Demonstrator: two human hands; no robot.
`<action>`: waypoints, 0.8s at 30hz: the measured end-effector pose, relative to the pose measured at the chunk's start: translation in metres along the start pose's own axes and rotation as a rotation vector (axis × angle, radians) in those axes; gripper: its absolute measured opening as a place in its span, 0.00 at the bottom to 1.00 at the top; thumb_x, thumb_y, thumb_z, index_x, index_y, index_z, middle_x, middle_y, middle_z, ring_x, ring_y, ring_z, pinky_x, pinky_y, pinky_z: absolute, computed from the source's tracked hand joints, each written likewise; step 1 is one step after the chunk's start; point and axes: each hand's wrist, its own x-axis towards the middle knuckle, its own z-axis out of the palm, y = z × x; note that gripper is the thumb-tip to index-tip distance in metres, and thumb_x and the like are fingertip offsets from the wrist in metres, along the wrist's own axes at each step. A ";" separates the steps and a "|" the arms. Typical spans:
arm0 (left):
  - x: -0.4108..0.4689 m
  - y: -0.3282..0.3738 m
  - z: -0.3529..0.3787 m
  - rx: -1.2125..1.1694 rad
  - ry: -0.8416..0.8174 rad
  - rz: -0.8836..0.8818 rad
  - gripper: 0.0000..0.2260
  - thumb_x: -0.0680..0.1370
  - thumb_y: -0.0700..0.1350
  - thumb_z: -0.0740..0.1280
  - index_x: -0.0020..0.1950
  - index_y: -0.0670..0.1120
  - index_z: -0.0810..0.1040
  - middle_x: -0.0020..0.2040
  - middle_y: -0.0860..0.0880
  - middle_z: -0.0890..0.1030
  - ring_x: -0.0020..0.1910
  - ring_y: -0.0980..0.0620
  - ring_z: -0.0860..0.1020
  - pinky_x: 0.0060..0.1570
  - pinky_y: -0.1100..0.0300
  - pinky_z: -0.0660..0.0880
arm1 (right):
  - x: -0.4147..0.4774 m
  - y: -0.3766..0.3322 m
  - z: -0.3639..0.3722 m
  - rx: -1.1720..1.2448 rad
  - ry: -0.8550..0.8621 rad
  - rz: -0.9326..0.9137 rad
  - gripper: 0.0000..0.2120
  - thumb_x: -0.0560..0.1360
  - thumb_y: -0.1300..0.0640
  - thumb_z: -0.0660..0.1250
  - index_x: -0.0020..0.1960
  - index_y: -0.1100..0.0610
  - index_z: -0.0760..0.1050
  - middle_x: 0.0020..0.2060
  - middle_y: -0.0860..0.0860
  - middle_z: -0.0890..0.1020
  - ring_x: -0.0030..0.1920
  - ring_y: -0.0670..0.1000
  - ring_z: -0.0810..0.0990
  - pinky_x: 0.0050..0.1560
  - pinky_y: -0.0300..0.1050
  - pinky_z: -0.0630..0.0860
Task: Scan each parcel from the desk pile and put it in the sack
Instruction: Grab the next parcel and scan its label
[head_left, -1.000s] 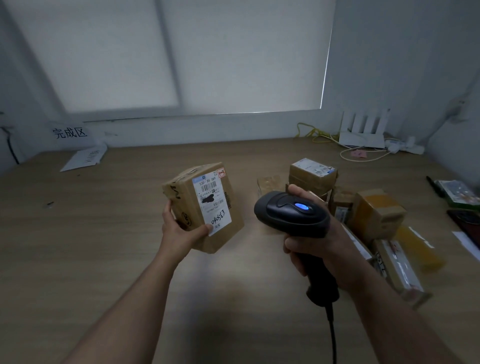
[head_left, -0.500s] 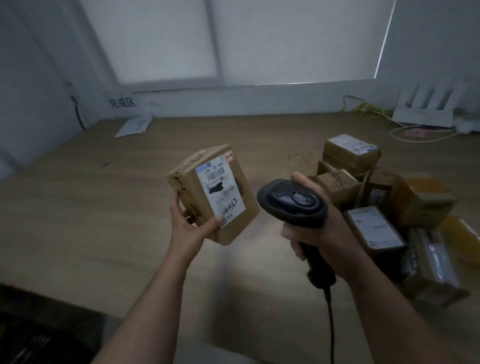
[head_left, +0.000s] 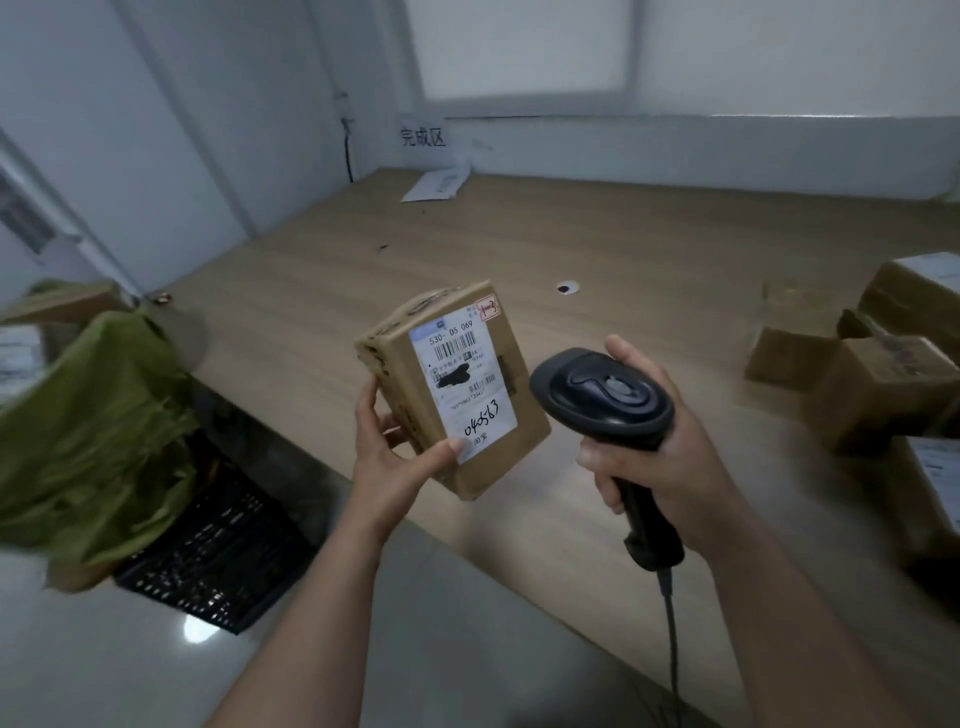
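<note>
Parcel (head_left: 457, 384): a small taped cardboard carton, held in the air above the counter's (head_left: 519, 249) near edge, toward its left end. Its label (head_left: 462, 384) faces the camera.

Left hand (head_left: 395, 457): clamped on the carton's lower end, thumb over the label's bottom corner, fingers behind.

Right hand (head_left: 660, 452): wrapped round the grip of the scanner (head_left: 602, 397). The scanner's head is just beside the parcel's right edge, not touching.

Sack (head_left: 88, 431): green, off the counter's left end beside a black crate (head_left: 218, 551); its mouth is blurred.

Pile (head_left: 883, 395): at the counter's right edge.

Assessment: the one-handed carry suggests a light load. The board looks stiff and unlikely to crush, though the taped faces may be slick. Recommended hold is across the narrow sides, low down, thumb clear of the barcode.
</note>
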 end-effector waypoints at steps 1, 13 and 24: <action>0.000 -0.003 -0.011 -0.010 0.017 -0.003 0.51 0.59 0.54 0.78 0.75 0.63 0.52 0.62 0.51 0.72 0.57 0.60 0.74 0.43 0.65 0.72 | 0.004 0.000 0.011 -0.017 -0.017 0.000 0.48 0.61 0.66 0.73 0.75 0.44 0.57 0.34 0.51 0.81 0.26 0.53 0.74 0.27 0.45 0.73; 0.022 -0.061 -0.201 -0.090 0.164 -0.022 0.53 0.53 0.60 0.79 0.73 0.66 0.54 0.66 0.51 0.73 0.63 0.54 0.74 0.59 0.51 0.75 | 0.073 0.031 0.186 -0.147 -0.144 0.017 0.49 0.63 0.64 0.78 0.75 0.41 0.58 0.41 0.56 0.83 0.28 0.54 0.75 0.29 0.45 0.76; 0.023 -0.115 -0.371 -0.021 0.285 -0.047 0.53 0.60 0.53 0.83 0.74 0.66 0.52 0.73 0.49 0.68 0.68 0.52 0.70 0.60 0.57 0.69 | 0.129 0.079 0.350 -0.128 -0.253 0.030 0.46 0.63 0.68 0.74 0.73 0.40 0.62 0.49 0.57 0.82 0.28 0.56 0.75 0.27 0.46 0.75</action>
